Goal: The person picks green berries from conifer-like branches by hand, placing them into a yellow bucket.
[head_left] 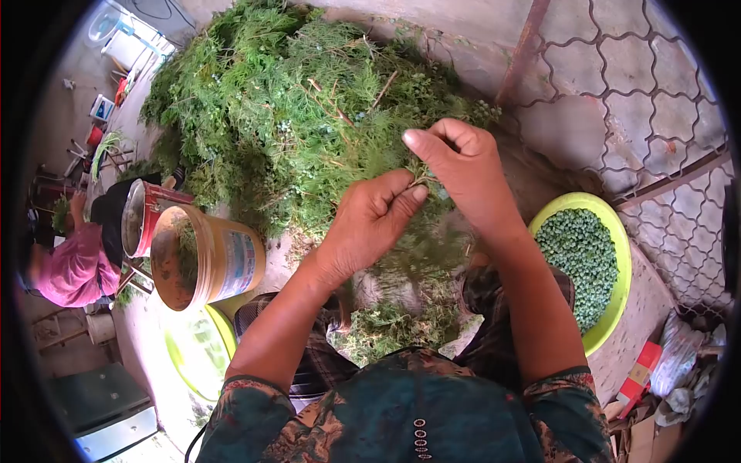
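My left hand (369,221) is closed, with thumb and forefinger pinching the thin stems of a green evergreen sprig (421,180). Just above and to the right, my right hand (463,166) has its fingers curled in and its thumb against them. Whatever it grips, if anything, is hidden. Beyond both hands rises a big heap of evergreen branches (270,116), dotted with small bluish berries. By my right forearm stands a lime-green basin (626,270) full of round green berries (579,266).
Left of me are a tan bucket (212,258), a red bucket (135,224) and another lime-green basin (224,332). A person in a pink top (77,266) sits farther left. Clippings (394,328) cover the floor between my legs. A wire-mesh panel (617,92) leans at right.
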A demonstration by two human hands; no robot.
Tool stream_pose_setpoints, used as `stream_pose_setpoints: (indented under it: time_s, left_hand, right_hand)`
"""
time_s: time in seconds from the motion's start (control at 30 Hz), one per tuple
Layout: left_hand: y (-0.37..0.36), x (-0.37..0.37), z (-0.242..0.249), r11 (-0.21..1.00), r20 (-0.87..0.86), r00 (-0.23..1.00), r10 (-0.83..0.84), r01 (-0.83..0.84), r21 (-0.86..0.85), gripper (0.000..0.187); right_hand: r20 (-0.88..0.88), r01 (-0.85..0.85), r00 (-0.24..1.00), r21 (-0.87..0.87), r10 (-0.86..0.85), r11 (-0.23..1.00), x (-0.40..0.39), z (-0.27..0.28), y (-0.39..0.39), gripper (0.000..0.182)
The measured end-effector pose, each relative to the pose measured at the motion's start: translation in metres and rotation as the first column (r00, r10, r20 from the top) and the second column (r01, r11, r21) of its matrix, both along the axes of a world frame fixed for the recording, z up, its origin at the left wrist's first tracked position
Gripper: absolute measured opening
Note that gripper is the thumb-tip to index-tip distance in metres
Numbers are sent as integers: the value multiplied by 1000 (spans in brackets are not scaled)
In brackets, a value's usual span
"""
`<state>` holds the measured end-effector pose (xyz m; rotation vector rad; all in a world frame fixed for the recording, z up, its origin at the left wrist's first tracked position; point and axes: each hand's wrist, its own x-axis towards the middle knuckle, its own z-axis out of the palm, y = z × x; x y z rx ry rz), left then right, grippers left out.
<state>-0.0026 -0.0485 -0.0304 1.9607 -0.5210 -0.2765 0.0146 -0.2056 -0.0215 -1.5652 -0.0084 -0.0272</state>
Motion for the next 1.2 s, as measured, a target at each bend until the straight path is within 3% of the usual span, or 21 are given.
stream_pose_setpoints:
  time_s: [0.03,0.07,0.13,0.17,0.2,0.23,0.27,0.33,0.43,0.47,0.57,0.63,0.7,0.73,0.83,0.9,0.97,1.03,1.1,1.17,1.2]
  left_hand:
    - [-5,-3,5,999,65,998,24,-22,-26,19]
    - [-8,-6,8,998,130,990,48,-41,-56,22]
    - [-10,-14,10,996,81,995,53,-46,-81,23]
    - [-9,-16,11,993,35,997,65,-61,-104,24]
    - [-6,-17,17,992,-10,997,78,-79,-98,26]
    - [-6,-16,19,992,-8,997,76,-76,-101,26]
    - [-4,-15,20,989,-55,993,101,-106,-104,26]
    - [-2,-13,18,985,-99,987,129,-139,-99,27]
    - [0,-9,13,972,-164,972,170,-193,-136,29]
    - [1,-10,14,969,-154,974,167,-191,-157,29]
    - [1,-8,20,971,-79,979,189,-198,-134,27]
    - [1,-8,19,974,-18,978,209,-210,-87,25]
    - [1,-8,15,971,150,961,232,-239,27,25]
    - [1,-8,14,971,147,962,229,-235,30,25]
    - [0,-7,16,972,244,955,171,-204,117,25]
    - [9,-4,24,963,-147,952,269,-271,3,27]
    - [17,4,22,954,-170,948,270,-287,-83,24]
    - [21,7,26,925,-286,931,227,-298,-236,25]
    - [23,11,28,905,-347,907,239,-338,-259,23]
    - [25,13,34,860,-440,861,256,-410,-302,22]
    - [26,14,36,839,-484,848,215,-414,-353,21]
  right_hand:
    - [253,115,966,-232,-54,966,3,-4,-1,34]
    - [250,122,966,-232,-62,965,5,-6,-5,34]
    - [371,414,885,-355,-280,838,12,-3,-20,38]
    - [225,423,900,-239,-374,874,16,5,-37,37]
    - [16,343,938,65,-345,937,16,12,-54,36]
    - [-167,286,957,380,-238,880,16,16,-63,34]
    - [-165,285,957,381,-239,879,15,14,-62,34]
    - [-262,89,961,594,87,800,10,7,-54,37]
    - [-366,19,900,576,237,817,3,6,-29,46]
    - [-468,68,862,486,194,871,2,6,-19,55]
    - [-483,3,831,500,276,866,-3,3,-3,57]
    - [-401,10,875,574,271,819,-8,8,2,46]
    - [-229,-194,941,237,249,952,-9,5,-1,38]
    - [38,-106,994,47,104,993,-6,-6,6,26]
    - [125,69,990,-19,-66,997,0,-7,-4,25]
    - [-84,287,958,276,-274,917,6,14,-54,21]
    - [31,346,915,450,-401,823,9,17,-101,18]
    - [31,420,878,432,-478,798,-8,26,-124,16]
    - [86,578,762,355,-642,735,-27,22,-161,15]
    - [188,789,545,213,-817,576,-53,16,-189,14]
    - [200,861,487,57,-850,506,-71,-3,-222,17]
